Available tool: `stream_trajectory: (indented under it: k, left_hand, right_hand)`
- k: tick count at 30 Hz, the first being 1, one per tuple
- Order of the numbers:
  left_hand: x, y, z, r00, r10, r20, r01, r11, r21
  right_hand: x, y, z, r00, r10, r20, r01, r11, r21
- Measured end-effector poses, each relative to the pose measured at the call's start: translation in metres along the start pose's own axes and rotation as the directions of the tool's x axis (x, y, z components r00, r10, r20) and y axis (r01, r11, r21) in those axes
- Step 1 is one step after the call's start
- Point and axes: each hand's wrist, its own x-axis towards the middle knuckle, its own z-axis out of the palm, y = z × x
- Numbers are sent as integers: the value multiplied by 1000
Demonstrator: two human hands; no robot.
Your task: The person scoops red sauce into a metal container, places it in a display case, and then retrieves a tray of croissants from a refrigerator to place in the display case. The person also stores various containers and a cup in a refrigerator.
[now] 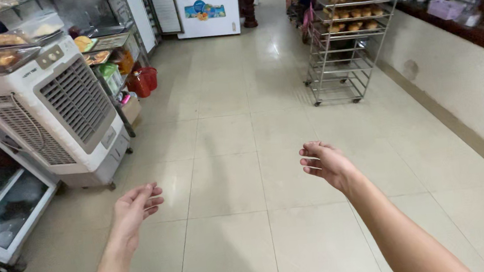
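Two bare hands hang empty over a cream tiled floor point(224, 131), the left hand point(134, 206) loosely open, the right hand point(326, 163) with fingers half curled, neither touching anything. Nearest the left stands a white box-shaped air cooler point(53, 117) with grey louvres, trays of buns resting on its flat top. Farther off, a wheeled metal rack point(351, 45) keeps golden baked rolls shelved off the floor.

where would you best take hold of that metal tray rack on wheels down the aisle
Grip the tray rack by its near upright corner posts, coming straight up the tiled floor. Trays of baked goods fill the upper shelves, so probably push from the frame. Left hand and right hand are empty.
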Motion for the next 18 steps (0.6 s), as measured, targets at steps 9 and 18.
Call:
stream_trajectory:
  k: [9, 18]
  left_hand:
    - [360, 43, 97, 997, 80, -7, -80, 993, -90]
    - [664, 113, 61, 952, 73, -298, -80, 997, -9]
  right_hand:
    - [403, -96, 66, 998, 34, 52, -32, 999, -33]
    - [767, -232, 282, 954, 20, 298, 32, 985, -169]
